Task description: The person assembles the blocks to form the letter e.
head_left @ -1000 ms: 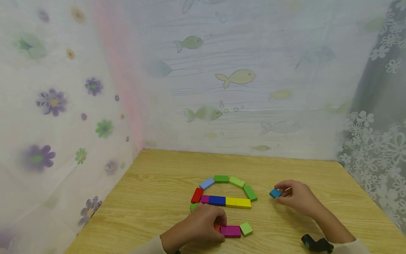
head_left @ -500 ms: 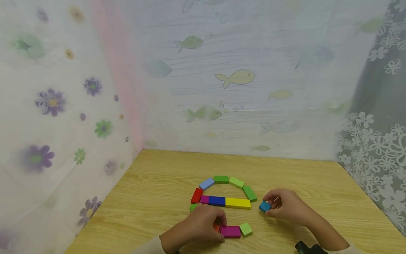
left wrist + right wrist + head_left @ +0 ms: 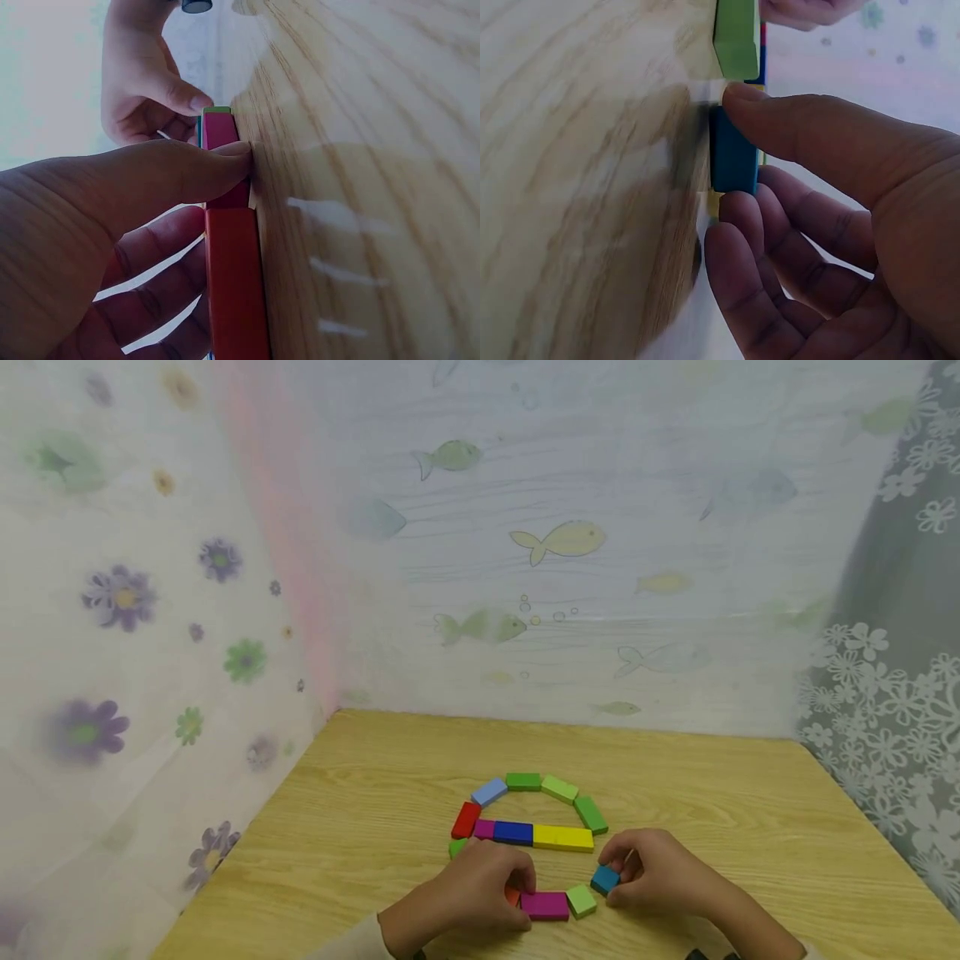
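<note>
Blocks on the wooden table form a ring with a bar across its middle. My left hand (image 3: 483, 885) pinches the left end of a magenta block (image 3: 546, 906), thumb on the near side in the left wrist view. An orange-red block (image 3: 236, 285) adjoins it, mostly covered by that hand in the head view. My right hand (image 3: 656, 872) holds a small blue block (image 3: 606, 880) between thumb and fingers, close over the table. A light green block (image 3: 581, 901) lies between the magenta and blue blocks. In the right wrist view, my thumb tip lies between the blue block (image 3: 735, 154) and the light green one.
Behind my hands, the arc has red (image 3: 466, 820), light blue (image 3: 490, 792) and several green blocks (image 3: 523, 782). The bar joins small magenta, dark blue (image 3: 513, 833) and yellow blocks (image 3: 563, 838). A green block (image 3: 457, 848) shows beside my left hand. Patterned curtains (image 3: 570, 610) border the table (image 3: 360, 793).
My right hand has brought the blue block left and toward me, from right of the ring to beside the light green block. The left hand has stayed on the magenta block.
</note>
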`<state>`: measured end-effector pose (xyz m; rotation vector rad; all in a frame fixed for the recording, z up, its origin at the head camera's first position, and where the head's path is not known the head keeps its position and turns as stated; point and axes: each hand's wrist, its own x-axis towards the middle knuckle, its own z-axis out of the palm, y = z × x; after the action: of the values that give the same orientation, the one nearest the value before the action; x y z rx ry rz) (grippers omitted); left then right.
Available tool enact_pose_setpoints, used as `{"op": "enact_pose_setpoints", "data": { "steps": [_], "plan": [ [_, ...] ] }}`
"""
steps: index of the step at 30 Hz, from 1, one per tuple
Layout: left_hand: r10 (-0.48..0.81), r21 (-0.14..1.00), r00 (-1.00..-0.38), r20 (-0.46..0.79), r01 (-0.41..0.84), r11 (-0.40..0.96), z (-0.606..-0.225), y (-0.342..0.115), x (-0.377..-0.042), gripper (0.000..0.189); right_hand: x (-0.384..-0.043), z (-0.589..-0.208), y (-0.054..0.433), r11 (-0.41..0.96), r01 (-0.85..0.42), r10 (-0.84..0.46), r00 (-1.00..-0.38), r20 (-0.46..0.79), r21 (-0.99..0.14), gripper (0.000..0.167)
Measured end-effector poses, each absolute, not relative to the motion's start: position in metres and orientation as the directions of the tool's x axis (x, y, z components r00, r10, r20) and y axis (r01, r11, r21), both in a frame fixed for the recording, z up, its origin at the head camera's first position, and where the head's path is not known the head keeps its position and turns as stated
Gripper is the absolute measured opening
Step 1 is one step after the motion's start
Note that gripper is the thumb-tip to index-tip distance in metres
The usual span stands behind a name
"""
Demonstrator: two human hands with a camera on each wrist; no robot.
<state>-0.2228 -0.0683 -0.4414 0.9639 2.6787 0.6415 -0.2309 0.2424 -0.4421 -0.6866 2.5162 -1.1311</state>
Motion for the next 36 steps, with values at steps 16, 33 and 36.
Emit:
{"op": "enact_pose_setpoints", "data": {
  "steps": [16,33,36],
  "plan": [
    [0.635,0.473,-0.768,-0.087,0.529,0.705,-0.4385,-0.0667,-0.2219,0.028,-0.2266,-0.4449,0.2355,0.539,-0.328,-0.554,-0.832,-0.034,-0.776,0.036],
    [0.633,0.462,-0.771,-0.075,0.535,0.707,-0.4362,-0.0666,-0.2207,0.028,-0.228,-0.4445,0.235,0.532,-0.343,-0.565,-0.825,-0.022,-0.774,0.036],
    [0.638,0.46,-0.767,-0.074,0.541,0.704,-0.4364,-0.0664,-0.2216,0.029,-0.2279,-0.4433,0.2348,0.521,-0.346,-0.57,-0.821,-0.017,-0.78,0.038]
  ]
}}
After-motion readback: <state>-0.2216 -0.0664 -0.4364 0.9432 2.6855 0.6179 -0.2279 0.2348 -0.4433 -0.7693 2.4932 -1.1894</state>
